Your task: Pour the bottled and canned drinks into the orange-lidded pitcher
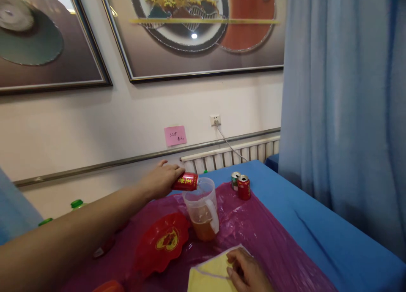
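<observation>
Head view: I see the left hand [162, 181] around a red can [188, 181], tilted at ten o'clock of the jug [199, 207]; pouring, I judge, needing a steady tilt. Right hand [248, 271], five o'clock, curls over yellow cloth [209, 274]; grip unclear.

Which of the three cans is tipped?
The red can in the left hand, its top at the mouth of the plastic measuring jug. The other red can and the green can stand upright.
</observation>
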Tool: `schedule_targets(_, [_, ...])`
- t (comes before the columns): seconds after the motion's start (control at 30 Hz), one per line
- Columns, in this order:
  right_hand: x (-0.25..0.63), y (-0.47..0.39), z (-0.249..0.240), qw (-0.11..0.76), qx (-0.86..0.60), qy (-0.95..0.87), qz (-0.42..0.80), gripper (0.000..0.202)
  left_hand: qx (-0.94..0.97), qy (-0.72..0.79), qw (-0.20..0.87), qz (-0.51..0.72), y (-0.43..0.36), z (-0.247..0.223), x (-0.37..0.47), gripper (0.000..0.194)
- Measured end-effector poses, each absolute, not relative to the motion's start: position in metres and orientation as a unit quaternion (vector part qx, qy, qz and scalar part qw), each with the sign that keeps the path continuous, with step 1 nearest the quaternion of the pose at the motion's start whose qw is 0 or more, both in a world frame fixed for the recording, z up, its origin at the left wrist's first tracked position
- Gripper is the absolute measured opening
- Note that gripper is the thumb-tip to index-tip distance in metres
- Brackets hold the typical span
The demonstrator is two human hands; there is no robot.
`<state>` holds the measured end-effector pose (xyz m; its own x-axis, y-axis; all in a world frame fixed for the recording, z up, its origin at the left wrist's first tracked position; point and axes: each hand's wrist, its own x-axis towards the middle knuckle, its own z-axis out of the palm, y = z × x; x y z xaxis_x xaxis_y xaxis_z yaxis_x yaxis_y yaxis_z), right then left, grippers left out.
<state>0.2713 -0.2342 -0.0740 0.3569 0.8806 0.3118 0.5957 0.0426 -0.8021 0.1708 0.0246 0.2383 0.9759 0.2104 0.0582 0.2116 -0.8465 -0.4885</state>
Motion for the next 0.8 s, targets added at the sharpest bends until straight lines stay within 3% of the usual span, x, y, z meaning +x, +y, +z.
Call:
schedule_targets(0.37, [0.270, -0.223, -0.100, 0.489, -0.673, -0.539, 0.129, 0.030, -0.936, -0.031, 0.349, 0.026, 0.003, 0.241, 0.204, 0.036])
schedule_targets(0.8, [0.270, -0.225, -0.094, 0.471, -0.696, -0.514, 0.173, 0.032, -0.930, 0.026, 0.366, -0.010, -0.001, 0.247, 0.215, 0.024])
